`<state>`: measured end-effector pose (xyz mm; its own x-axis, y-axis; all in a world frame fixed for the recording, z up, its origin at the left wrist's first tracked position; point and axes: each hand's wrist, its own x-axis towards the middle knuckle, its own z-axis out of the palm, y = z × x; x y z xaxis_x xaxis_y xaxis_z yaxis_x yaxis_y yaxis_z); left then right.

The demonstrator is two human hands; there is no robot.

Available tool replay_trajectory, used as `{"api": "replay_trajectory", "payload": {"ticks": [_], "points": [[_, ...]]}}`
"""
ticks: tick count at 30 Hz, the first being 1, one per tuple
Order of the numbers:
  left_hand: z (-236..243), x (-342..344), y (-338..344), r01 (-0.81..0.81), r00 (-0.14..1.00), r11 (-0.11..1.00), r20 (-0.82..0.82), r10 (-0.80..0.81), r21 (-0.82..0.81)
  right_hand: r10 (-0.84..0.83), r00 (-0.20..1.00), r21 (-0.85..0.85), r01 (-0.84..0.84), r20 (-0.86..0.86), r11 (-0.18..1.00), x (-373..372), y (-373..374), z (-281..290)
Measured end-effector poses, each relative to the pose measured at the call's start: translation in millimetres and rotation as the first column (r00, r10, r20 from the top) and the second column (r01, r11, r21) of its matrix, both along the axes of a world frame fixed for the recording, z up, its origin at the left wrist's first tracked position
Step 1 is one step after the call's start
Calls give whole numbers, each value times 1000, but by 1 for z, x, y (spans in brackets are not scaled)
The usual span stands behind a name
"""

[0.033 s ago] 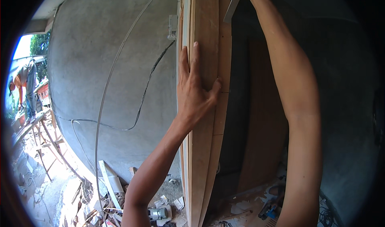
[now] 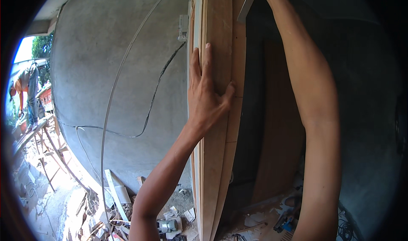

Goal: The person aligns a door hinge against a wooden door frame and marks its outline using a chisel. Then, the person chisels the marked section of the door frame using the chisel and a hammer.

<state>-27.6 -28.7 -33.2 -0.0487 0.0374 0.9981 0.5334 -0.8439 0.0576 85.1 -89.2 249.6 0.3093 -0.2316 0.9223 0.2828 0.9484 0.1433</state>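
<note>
My left hand [image 2: 208, 96] lies flat against an upright pale wooden door frame [image 2: 219, 164], fingers pointing up and thumb hooked over its right edge. It holds nothing; it only presses on the wood. My right forearm [image 2: 306, 83] reaches straight up past the frame into the dark doorway, and the hand itself is cut off by the top edge. A flat grey metal blade [image 2: 247, 2] slants down beside the frame's top, just left of that wrist; its handle is hidden.
A grey cement wall [image 2: 114, 71] left of the frame carries a black cable [image 2: 157, 92] and a small box [image 2: 182, 28]. Rubble, boards and a small power tool [image 2: 168, 226] litter the floor. A person [image 2: 25, 96] stands on trestles far left. A brown panel [image 2: 276, 126] stands inside the doorway.
</note>
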Motion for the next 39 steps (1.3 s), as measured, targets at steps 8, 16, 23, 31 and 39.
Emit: {"api": "replay_trajectory", "payload": {"ticks": [8, 16, 23, 31, 39], "points": [[-2, -4, -1, -17, 1000, 1000, -1, 17, 23, 23, 999, -79, -25, -22, 997, -7, 1, -2], [-2, 0, 1, -15, 1000, 999, -3, 16, 34, 60, 998, -67, -60, -2, 996, 0, 8, 8], [0, 1, 0, -2, 1000, 1000, 0, 2, -1, 42, 999, -59, -42, 6, 997, 7, 2, 6], [-4, 1, -5, -11, 1000, 1000, -2, 11, 5, 9, 1000, -93, -11, -13, 996, 4, 3, 5], [-3, 2, -2, -27, 1000, 999, 2, 27, 33, 51, 999, -46, -51, 18, 998, 5, 4, 7]]}}
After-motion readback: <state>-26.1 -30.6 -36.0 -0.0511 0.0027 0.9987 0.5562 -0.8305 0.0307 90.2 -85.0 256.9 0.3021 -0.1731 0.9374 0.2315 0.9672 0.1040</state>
